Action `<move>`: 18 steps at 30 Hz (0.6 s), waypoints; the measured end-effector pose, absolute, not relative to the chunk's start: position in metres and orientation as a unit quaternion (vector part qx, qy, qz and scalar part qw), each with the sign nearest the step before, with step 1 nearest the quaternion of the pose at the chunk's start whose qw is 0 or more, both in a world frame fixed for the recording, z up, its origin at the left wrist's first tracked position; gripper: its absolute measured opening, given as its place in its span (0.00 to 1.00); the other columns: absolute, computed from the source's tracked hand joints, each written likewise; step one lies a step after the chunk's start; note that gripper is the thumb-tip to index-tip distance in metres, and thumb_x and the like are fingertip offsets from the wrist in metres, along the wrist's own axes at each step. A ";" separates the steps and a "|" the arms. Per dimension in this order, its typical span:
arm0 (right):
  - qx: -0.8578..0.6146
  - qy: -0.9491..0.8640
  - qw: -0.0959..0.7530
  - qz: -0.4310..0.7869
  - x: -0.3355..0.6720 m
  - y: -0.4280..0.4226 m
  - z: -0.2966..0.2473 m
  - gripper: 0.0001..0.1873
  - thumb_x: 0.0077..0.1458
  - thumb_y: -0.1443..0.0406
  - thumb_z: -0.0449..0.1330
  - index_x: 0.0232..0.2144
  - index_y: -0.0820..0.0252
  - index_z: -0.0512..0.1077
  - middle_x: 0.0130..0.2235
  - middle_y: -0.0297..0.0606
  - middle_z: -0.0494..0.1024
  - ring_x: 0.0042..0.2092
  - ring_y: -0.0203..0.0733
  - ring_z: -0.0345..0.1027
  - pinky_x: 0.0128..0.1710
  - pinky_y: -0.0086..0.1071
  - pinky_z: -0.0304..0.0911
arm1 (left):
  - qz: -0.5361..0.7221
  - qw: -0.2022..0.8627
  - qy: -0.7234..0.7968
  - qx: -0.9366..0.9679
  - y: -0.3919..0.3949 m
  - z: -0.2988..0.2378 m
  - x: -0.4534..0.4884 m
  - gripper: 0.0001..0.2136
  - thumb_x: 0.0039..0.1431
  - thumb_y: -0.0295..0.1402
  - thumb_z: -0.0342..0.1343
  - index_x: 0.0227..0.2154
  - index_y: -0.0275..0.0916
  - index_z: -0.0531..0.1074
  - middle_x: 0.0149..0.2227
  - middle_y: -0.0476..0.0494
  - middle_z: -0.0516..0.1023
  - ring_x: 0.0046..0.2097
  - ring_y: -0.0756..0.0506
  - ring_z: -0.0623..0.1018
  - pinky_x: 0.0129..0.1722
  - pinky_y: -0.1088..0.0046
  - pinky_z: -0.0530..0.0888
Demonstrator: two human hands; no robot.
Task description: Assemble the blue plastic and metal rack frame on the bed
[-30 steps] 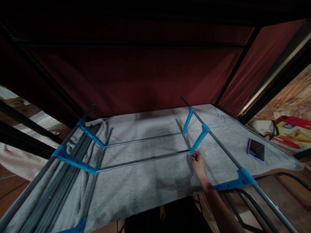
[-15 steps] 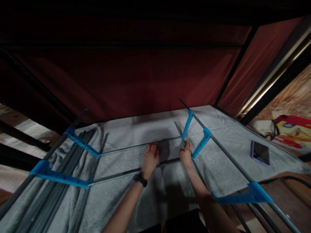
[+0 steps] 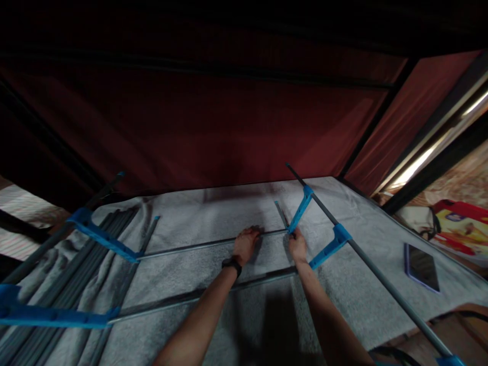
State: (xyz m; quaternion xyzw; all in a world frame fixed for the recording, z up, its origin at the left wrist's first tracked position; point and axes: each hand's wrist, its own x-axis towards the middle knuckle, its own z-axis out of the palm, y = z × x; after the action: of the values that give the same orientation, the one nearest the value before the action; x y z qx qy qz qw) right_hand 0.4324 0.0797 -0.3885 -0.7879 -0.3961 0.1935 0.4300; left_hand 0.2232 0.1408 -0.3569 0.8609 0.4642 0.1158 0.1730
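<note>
My left hand (image 3: 246,245), with a black band at its wrist, is closed around the far metal crossbar (image 3: 202,246). At that bar's right end, my right hand (image 3: 298,247) grips the lower end of a blue plastic bracket (image 3: 301,208), where bar and bracket meet; its fingertips are partly hidden. The bracket joins a long grey side tube (image 3: 381,277) on the right. A nearer crossbar (image 3: 263,278) passes beneath my forearms to a second blue bracket (image 3: 331,247). On the left, the bars meet two more blue brackets, the farther one (image 3: 104,238) and the nearer one (image 3: 57,316).
Loose grey tubes (image 3: 72,274) lie bundled at the left on a grey blanket (image 3: 183,203). A phone (image 3: 422,267) rests at the right, near a red and yellow package (image 3: 463,229). Dark red fabric on a black frame (image 3: 229,127) stands behind.
My left hand has moved forward and closed on the far crossbar. My right hand has shifted to the bracket's lower end. The view has moved closer to the frame.
</note>
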 end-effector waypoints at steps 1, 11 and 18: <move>-0.793 -0.392 0.427 0.190 0.433 0.080 -0.389 0.27 0.55 0.65 0.46 0.56 0.62 0.66 0.49 0.45 0.76 0.52 0.46 0.67 0.56 0.37 0.58 | 0.118 0.175 0.467 0.859 0.141 -0.358 0.223 0.14 0.65 0.30 0.48 0.49 0.43 0.75 0.50 0.41 0.76 0.53 0.43 0.72 0.55 0.66 0.68; -0.794 -0.408 0.419 0.164 0.433 0.081 -0.383 0.25 0.53 0.66 0.47 0.51 0.63 0.71 0.44 0.45 0.78 0.47 0.46 0.70 0.50 0.36 0.62 | 0.138 0.172 0.473 0.853 0.140 -0.357 0.221 0.15 0.66 0.34 0.48 0.49 0.44 0.76 0.49 0.41 0.77 0.50 0.43 0.74 0.49 0.67 0.72; -0.798 -0.402 0.413 0.174 0.433 0.080 -0.382 0.24 0.53 0.66 0.46 0.50 0.60 0.71 0.44 0.42 0.78 0.47 0.45 0.70 0.49 0.35 0.63 | 0.134 0.190 0.477 0.847 0.140 -0.352 0.220 0.14 0.66 0.34 0.48 0.49 0.45 0.76 0.48 0.42 0.77 0.50 0.44 0.75 0.49 0.68 0.71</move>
State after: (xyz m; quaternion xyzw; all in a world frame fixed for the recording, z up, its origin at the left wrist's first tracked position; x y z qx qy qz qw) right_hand 0.4333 0.0798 -0.3822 -0.7983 -0.4019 0.1745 0.4133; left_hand 0.2204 0.1402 -0.3517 0.8474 0.4772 0.1344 0.1903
